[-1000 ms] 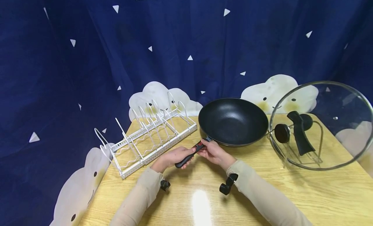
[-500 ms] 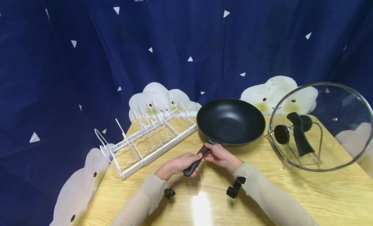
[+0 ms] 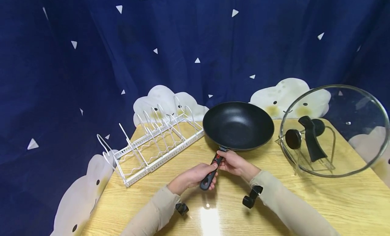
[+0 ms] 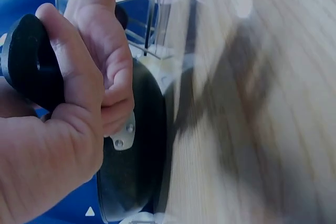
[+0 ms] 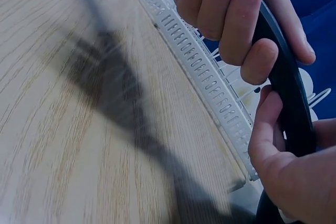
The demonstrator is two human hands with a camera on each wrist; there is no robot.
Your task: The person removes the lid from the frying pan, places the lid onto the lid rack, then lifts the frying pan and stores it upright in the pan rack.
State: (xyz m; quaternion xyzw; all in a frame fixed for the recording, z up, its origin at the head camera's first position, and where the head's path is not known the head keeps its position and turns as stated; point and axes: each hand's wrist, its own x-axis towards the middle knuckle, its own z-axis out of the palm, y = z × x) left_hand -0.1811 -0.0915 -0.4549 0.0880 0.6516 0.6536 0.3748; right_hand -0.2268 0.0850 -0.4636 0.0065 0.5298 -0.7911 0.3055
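Note:
A black wok (image 3: 238,126) stands at the back middle of the table, its hollow side up and its handle (image 3: 209,178) pointing toward the person. My left hand (image 3: 195,177) grips the handle near its free end, the thumb lying along the top. Closer to the pan, my right hand (image 3: 233,163) holds the same handle from the right side. In the left wrist view, the riveted metal bracket (image 4: 124,137) joins the handle to the wok's dark outer wall (image 4: 142,177). The right wrist view has fingers of both hands curled round the black handle (image 5: 294,103).
Left of the wok is a white wire rack (image 3: 164,160) with upright dividers. On the right a large glass lid (image 3: 359,141) leans in a metal wire stand (image 3: 333,144). A blue curtain (image 3: 195,36) hangs behind the wooden table (image 3: 243,209).
The handle end has swung right and toward the person, with both hands following it. The wok has shifted slightly left. Both hands keep their hold.

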